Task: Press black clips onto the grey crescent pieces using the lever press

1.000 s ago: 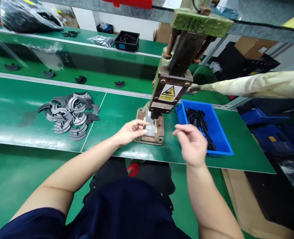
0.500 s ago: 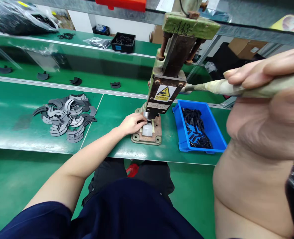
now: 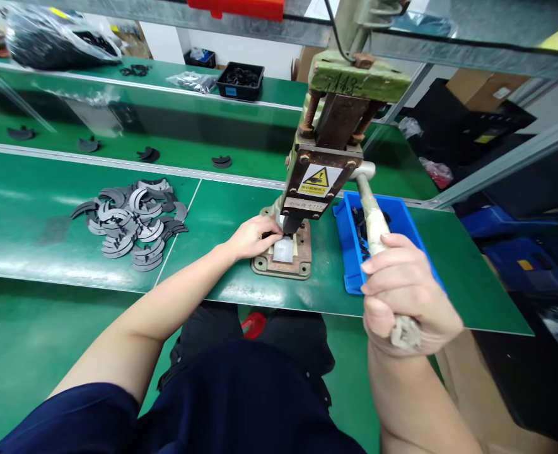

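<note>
The press lever (image 3: 376,221) is a long pale rod, wrapped in worn, off-white tape, its tip frayed and grubby. It runs from the right side of the press head down and toward the person, its long axis slanting from the machine over the blue bin (image 3: 349,252) to the near edge of the bench. The right hand (image 3: 404,299) is clenched around its lower end, fingers wrapped over the top and the tip poking out below the fist. The hand press (image 3: 328,157) itself is a green and rusty-brown machine with a yellow warning label on its face, standing on a brown base plate (image 3: 283,268) on the green table (image 3: 222,208). The left hand (image 3: 253,236) rests at the base plate, fingertips pinched on a small part under the ram; the part is too hidden to make out. To the left lies a heap of grey crescent-shaped pieces (image 3: 130,221).
</note>
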### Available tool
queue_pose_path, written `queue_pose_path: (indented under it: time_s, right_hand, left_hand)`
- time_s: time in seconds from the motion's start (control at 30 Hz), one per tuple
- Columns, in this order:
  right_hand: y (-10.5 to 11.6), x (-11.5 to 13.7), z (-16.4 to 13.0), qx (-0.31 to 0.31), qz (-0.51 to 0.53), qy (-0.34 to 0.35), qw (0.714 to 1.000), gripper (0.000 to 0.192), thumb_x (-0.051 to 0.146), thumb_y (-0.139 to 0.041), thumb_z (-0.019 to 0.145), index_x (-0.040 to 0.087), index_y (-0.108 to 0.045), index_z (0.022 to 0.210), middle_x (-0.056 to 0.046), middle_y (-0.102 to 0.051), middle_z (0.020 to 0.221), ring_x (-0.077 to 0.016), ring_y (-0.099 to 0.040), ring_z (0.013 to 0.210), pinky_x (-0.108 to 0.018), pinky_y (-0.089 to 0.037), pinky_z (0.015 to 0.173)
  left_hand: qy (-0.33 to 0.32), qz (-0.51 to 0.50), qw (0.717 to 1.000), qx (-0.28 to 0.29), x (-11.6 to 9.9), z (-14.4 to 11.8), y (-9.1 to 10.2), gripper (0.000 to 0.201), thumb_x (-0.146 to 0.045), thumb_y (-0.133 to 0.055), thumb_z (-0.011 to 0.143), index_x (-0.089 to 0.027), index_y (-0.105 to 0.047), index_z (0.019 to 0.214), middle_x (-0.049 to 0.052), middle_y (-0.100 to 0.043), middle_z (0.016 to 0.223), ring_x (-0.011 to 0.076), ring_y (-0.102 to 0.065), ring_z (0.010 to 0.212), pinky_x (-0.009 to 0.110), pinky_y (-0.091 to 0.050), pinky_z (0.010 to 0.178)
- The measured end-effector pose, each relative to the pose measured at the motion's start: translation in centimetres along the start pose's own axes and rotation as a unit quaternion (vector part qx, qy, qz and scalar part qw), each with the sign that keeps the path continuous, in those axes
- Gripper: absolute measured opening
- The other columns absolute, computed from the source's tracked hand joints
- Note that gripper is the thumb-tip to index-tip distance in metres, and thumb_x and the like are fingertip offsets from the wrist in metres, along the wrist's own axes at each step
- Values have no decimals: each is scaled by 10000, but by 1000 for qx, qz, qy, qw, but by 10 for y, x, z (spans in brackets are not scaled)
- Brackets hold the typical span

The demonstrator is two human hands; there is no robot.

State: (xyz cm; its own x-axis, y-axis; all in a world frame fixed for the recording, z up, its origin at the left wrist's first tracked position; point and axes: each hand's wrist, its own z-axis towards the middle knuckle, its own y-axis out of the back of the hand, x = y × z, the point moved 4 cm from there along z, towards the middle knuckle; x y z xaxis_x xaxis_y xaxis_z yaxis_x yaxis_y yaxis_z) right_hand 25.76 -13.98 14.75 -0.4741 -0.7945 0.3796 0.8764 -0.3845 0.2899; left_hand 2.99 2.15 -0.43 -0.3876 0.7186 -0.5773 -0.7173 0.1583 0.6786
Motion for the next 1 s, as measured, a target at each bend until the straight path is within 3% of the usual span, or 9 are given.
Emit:
queue_pose_path:
  time_s: [0.13, 0.23, 0.37, 0.5, 0.6, 0.7, 0.8, 0.9, 1.0]
  right_hand:
    - [-4, -13, -27, -25, -2, 47, 999, 191, 282, -714, 850, 273, -612, 689, 67, -682, 687, -179, -711, 770, -593, -595, 1047]
    - [-7, -18, -32, -41, -10, 50, 998, 210, 310, -707, 851, 292, -598, 672, 63, -669, 653, -189, -704, 733, -598, -603, 1024]
    - [-10, -20, -34, -65, -19, 59, 996, 202, 318, -701, 821, 306, -587, 655, 51, -640, 610, -205, -686, 680, -622, -609, 972]
    - [-13, -22, -35, -91, -11, 59, 994, 232, 321, -690, 835, 292, -563, 642, 40, -621, 608, -200, -672, 693, -633, -604, 978]
    - [-15, -23, -36, -107, -6, 60, 992, 248, 332, -690, 837, 292, -559, 630, 36, -619, 605, -200, -668, 694, -629, -600, 978]
    - [-14, -24, -37, -111, -9, 52, 992, 257, 358, -700, 828, 299, -569, 615, 40, -618, 589, -204, -670, 679, -624, -602, 958]
    - [-13, -24, -36, -100, -3, 50, 994, 240, 343, -711, 825, 298, -585, 625, 42, -632, 600, -201, -671, 688, -614, -596, 975]
    - [-14, -23, -36, -99, 8, 62, 993, 223, 320, -714, 839, 294, -595, 651, 41, -642, 627, -194, -671, 713, -599, -588, 1007]
    - [-14, -22, -36, -103, 6, 65, 993, 147, 327, -715, 850, 325, -653, 717, 53, -633, 640, -197, -669, 717, -612, -589, 1011]
  left_hand:
    - [-13, 6, 1000, 25, -8, -9, 5, 230, -354, -593, 1066, -219, -761, 1147, 80, -811, 1202, 241, -730, 1179, 427, -531, 1067]
    - [11, 54, 997, 45, -4, -31, 24, 272, -379, -584, 1062, -233, -752, 1217, 93, -794, 1260, 261, -716, 1198, 450, -517, 1074]
    - [138, 209, 965, 80, 34, -75, 88, 319, -445, -614, 1013, -238, -776, 1193, 127, -781, 1262, 340, -683, 1204, 518, -475, 1092]
    - [302, 332, 892, 55, 88, -113, 168, 421, -482, -624, 960, -202, -764, 1242, 164, -750, 1320, 391, -617, 1288, 540, -422, 1144]
    - [380, 375, 844, 50, 116, -123, 196, 493, -568, -628, 930, -174, -755, 1198, 166, -770, 1239, 401, -610, 1271, 509, -422, 1121]
    - [415, 380, 823, 81, 129, -118, 192, 582, -651, -652, 890, -154, -722, 1184, 195, -771, 1196, 425, -617, 1251, 509, -429, 1091]
    - [419, 360, 829, 85, 134, -107, 174, 584, -633, -665, 896, -162, -673, 1239, 195, -763, 1222, 436, -620, 1269, 517, -441, 1078]
    - [396, 301, 864, 73, 135, -94, 154, 584, -551, -744, 863, -187, -620, 1303, 154, -760, 1248, 390, -653, 1239, 458, -480, 1041]
    - [333, 224, 913, 77, 128, -79, 129, 514, -355, -742, 866, -207, -586, 1333, 115, -762, 1209, 309, -705, 1125, 384, -517, 953]
